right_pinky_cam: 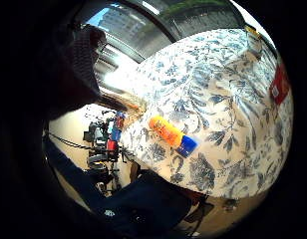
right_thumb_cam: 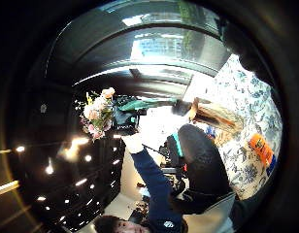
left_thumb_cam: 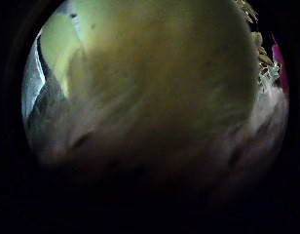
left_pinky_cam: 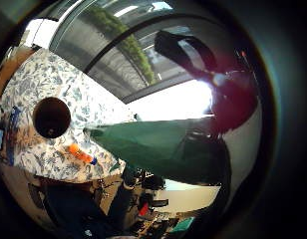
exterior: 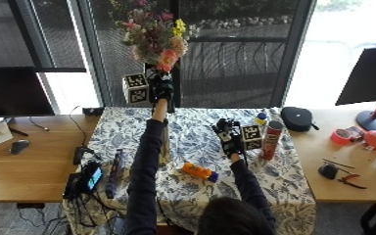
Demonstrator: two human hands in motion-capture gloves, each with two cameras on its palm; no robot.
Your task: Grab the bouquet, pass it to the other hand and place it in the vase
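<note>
In the outside view my left hand (exterior: pixel 160 89) is raised high above the table's far side. It grips the bouquet (exterior: pixel 152 35) by its stems, with the pink, red and yellow flowers upward. The right thumb side palm view shows the same grip on the bouquet (right_thumb_cam: pixel 97 115), whose stems have a green wrap (left_pinky_cam: pixel 158 144). Pale blooms (left_thumb_cam: pixel 159 87) fill the left thumb side palm view. The tan vase (exterior: pixel 166 148) stands on the patterned cloth, partly hidden by my left forearm; its dark mouth (left_pinky_cam: pixel 51 117) faces up. My right hand (exterior: pixel 229 139) hovers over the cloth with relaxed fingers, holding nothing.
An orange bottle with a blue cap (exterior: pixel 198 172) lies on the floral tablecloth (exterior: pixel 194 134) near the front. A red can (exterior: pixel 270 141) and a small bottle (exterior: pixel 261 119) stand at the right. A black bar (exterior: pixel 116 167) lies at the left edge.
</note>
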